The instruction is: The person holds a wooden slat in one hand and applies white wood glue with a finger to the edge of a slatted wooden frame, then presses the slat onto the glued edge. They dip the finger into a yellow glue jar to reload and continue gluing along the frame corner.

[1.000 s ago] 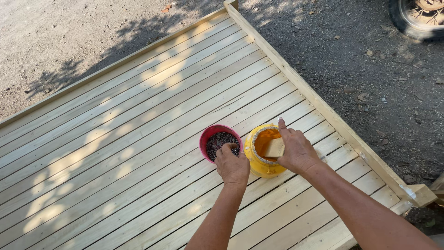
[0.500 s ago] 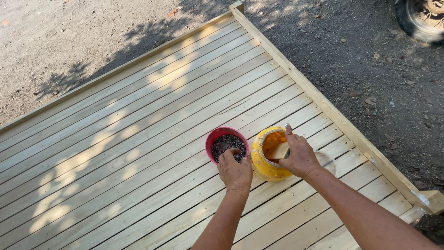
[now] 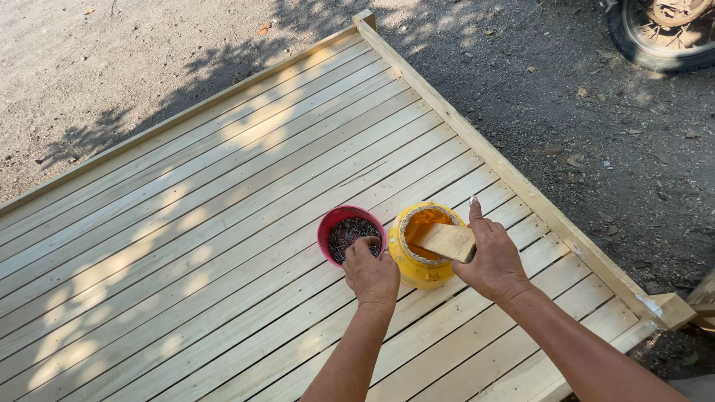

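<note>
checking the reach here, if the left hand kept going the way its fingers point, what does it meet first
Probably the dark small pieces inside the red bowl; the left hand already has its fingertips at the near rim, though depth is unclear.

Beside the red cup (image 3: 333, 223) of dark nails (image 3: 353, 232) stands a yellow tub (image 3: 417, 269), orange inside. Over the tub, a pale wood block (image 3: 445, 241). Deck (image 3: 186, 246): light yellowish slats, striped with narrow dark gaps.

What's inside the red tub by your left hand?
The red tub holds a heap of dark, thin metal pieces, probably nails. The left hand covers its near rim, so that edge and the tub's bottom are hidden. It stands on the slatted wooden deck.
</note>
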A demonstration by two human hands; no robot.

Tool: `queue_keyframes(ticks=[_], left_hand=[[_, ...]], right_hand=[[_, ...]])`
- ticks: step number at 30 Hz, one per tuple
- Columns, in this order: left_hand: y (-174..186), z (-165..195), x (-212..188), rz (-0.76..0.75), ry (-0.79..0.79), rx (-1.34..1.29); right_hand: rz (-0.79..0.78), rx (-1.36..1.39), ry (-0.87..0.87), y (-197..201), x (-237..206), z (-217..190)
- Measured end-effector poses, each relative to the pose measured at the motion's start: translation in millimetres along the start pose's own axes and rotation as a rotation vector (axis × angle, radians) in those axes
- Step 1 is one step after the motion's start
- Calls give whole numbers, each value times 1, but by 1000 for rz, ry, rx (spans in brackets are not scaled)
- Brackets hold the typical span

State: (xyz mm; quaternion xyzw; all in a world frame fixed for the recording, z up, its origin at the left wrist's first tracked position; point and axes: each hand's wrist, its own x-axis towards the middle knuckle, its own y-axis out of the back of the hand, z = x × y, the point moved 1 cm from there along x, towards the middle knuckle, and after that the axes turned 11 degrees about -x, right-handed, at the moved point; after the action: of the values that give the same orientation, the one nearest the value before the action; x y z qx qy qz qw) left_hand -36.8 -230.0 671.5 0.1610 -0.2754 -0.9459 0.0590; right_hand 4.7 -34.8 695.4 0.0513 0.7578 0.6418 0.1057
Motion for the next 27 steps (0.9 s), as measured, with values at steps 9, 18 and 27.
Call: queue_keyframes(ticks=[9,18,27], left_hand=[[-36,-32,-24,43,-39,-79],[-83,-25,-81,-317,399,-550],[-96,20,-122,-349,463,-508]], right_hand=[[229,117,119,23,-71,29],[423,202,103,9,-138,39],[444,229,341,-12,-194,37]])
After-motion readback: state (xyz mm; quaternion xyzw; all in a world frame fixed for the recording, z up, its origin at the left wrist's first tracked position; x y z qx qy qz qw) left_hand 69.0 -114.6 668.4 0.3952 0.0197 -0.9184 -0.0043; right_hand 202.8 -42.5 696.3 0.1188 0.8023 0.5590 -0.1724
